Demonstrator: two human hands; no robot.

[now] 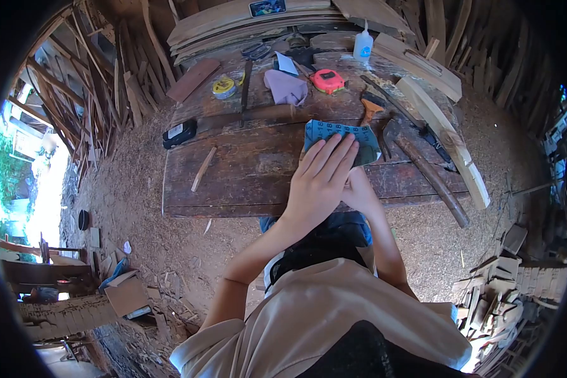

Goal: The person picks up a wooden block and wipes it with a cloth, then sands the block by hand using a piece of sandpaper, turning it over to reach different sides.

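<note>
My left hand [324, 173] lies flat, with its fingers stretched out over a blue printed sheet [342, 130] that looks like sandpaper. The sheet is near the front middle of the worn wooden table [233, 179], its right side curling to a dark underside. Just right of and partly behind the left hand is my right hand [360, 192], close to the sheet's lower edge. Its fingers are mostly hidden, so whether it holds anything is unclear. An orange-handled brush [372, 108] lies beyond the sheet, beside a long-handled tool [428, 173].
Farther back are a red tape measure [327, 81], a yellow tape measure [224, 87], a purple cloth [286, 87] and a glue bottle [363, 45]. A black object [179, 133] sits at the left edge. A curved wood piece [450, 142] overhangs the right edge.
</note>
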